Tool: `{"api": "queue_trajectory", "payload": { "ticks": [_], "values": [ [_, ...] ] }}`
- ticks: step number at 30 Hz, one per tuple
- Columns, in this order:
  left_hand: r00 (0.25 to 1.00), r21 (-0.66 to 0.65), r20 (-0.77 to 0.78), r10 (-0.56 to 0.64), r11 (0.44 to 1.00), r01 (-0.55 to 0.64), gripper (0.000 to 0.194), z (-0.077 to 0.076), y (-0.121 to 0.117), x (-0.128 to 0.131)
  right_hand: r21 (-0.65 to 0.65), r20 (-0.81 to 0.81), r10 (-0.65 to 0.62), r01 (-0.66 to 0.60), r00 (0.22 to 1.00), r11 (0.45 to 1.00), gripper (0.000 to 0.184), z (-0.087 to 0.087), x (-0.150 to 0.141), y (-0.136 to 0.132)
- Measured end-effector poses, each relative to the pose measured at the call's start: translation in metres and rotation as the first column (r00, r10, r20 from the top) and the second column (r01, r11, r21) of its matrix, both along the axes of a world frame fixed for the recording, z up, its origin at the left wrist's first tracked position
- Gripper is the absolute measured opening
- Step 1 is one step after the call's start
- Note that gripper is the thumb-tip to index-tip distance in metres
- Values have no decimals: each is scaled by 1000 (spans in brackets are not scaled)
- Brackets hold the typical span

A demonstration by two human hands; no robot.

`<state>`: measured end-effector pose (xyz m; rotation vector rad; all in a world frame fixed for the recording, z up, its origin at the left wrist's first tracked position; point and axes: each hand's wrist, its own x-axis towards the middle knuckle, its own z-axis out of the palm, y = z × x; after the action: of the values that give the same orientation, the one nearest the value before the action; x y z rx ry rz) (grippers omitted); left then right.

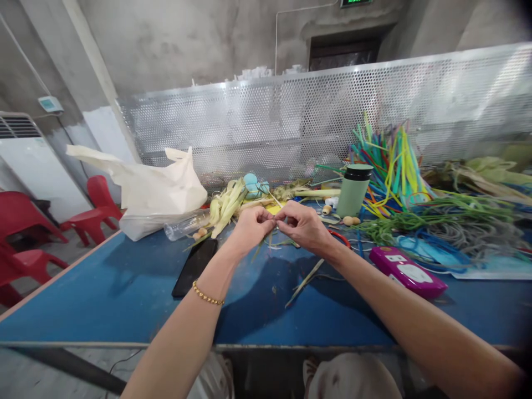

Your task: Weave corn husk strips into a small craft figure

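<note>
My left hand and my right hand meet over the middle of the table, fingertips pinched together and almost touching. Between them is a thin strip of husk, mostly hidden by the fingers; a pale end pokes up and wispy greenish strands hang below. Behind the hands lie pale green corn husks and a light blue ball-shaped thing. Beside my right wrist shows a red-handled tool, partly covered. A loose dry strip rests on the blue table under the hands.
A black phone lies left of my hands, near a clear plastic bottle and a white bag. To the right stand a green tumbler, colourful pipe cleaners, tangled green cords and a purple box. A perforated metal screen rises behind.
</note>
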<state>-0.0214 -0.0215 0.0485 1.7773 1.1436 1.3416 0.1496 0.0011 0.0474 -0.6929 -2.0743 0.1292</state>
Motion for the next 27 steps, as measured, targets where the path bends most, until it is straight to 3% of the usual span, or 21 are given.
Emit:
{"api": "queue_trajectory", "payload": {
  "ticks": [5,11,15,18,21,23,25,27],
  "values": [
    [998,-39,57,23,999,-21,9,-2,4,-2,67,4,-5,4,1000,998,9,0,-2,-3],
    [984,-46,171,47,998,-40,13,0,4,0,22,16,11,-12,1000,1000,7,0,-2,-4],
    [984,-32,177,-1,999,7,15,2,4,2,7,-40,-55,55,998,998,15,2,-3,-4],
    [989,26,146,19,999,-23,16,3,3,3,-53,-118,-189,184,975,982,10,-2,-4,-1],
    [985,44,159,68,996,-76,14,4,1,3,-230,-251,-297,241,921,943,12,-8,-4,4],
    [979,51,186,87,994,-98,12,5,-1,3,-389,-326,-285,147,902,909,20,-10,-4,5],
    [976,64,199,91,992,-105,11,6,-3,4,-568,-364,-232,-18,902,823,24,-10,-6,4],
    [979,65,192,75,994,-89,12,7,-4,6,-695,-402,-160,-187,902,694,30,-8,-8,1]
  ]
}}
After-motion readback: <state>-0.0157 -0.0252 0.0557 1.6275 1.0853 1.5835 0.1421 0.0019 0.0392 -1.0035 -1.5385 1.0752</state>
